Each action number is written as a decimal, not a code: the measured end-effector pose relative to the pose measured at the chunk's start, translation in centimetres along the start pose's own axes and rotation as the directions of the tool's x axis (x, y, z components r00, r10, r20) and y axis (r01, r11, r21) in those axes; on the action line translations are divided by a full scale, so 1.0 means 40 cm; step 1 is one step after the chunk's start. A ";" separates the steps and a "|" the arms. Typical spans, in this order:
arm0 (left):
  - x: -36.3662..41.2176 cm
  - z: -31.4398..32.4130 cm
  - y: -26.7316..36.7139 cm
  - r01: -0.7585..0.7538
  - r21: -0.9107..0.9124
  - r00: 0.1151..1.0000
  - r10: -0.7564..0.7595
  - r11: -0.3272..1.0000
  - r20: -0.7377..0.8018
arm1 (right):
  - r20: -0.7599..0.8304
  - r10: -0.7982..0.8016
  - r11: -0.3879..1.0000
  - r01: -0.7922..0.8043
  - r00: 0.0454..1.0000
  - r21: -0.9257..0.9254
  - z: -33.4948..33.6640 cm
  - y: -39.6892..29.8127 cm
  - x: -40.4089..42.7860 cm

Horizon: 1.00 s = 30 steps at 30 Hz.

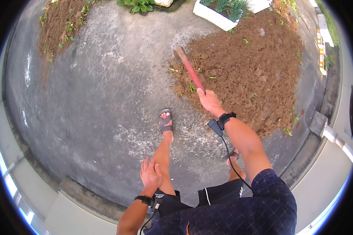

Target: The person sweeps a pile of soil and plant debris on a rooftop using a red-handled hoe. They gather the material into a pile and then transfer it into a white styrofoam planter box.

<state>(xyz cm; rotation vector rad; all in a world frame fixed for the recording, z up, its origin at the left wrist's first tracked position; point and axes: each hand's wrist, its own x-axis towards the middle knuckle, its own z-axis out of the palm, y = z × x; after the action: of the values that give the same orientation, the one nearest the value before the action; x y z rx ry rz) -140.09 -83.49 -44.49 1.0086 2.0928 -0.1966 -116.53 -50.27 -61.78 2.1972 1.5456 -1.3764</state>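
Note:
My right hand (209,100) is closed round the lower end of a red-handled tool (191,69), a short hoe or mattock by its look. Its rusty metal head points away from me, over the concrete at the near-left edge of a wide heap of brown soil (253,73) full of fine roots. My left hand (151,174) rests on my left leg near the knee, fingers spread, with no tool in it. A few green plant scraps lie on the soil beside the handle.
Grey concrete (106,97) lies under my sandalled feet. A white planter box (216,16) with green shoots stands at the heap's far edge. A second soil heap (60,26) is at the upper left, leafy plants (138,6) at the top. A drain channel (301,158) runs at the right.

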 end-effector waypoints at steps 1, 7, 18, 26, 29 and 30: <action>0.000 -0.001 -0.001 0.005 0.003 1.000 -0.005 1.000 0.006 | 0.010 -0.101 0.992 0.100 0.995 0.084 0.011 -0.001 -0.002; 0.006 -0.005 -0.011 0.014 0.015 1.000 -0.014 1.000 0.002 | 0.027 -0.015 1.000 0.015 1.000 0.003 0.109 -0.011 -0.008; 0.012 -0.011 -0.011 -0.020 -0.001 1.000 0.020 1.000 0.000 | 0.178 0.136 0.984 -0.154 0.975 0.093 0.111 0.016 0.026; 0.006 -0.002 -0.010 -0.004 0.001 1.000 0.004 1.000 -0.001 | 0.009 -0.019 0.997 0.018 1.000 0.069 0.060 0.122 -0.024; 0.008 -0.001 -0.005 0.008 0.000 1.000 -0.008 1.000 0.008 | 0.097 0.095 0.994 -0.100 0.991 0.053 0.035 0.169 -0.039; 0.007 0.000 -0.004 0.020 0.013 1.000 -0.020 1.000 0.013 | 0.084 0.066 0.989 -0.077 0.994 0.127 0.029 0.179 -0.040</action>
<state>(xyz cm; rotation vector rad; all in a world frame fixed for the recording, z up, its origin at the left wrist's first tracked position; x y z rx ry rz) -140.33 -83.42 -44.73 0.9914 2.0928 -0.2262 -111.60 -55.41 -63.99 2.2165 1.3727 -1.5636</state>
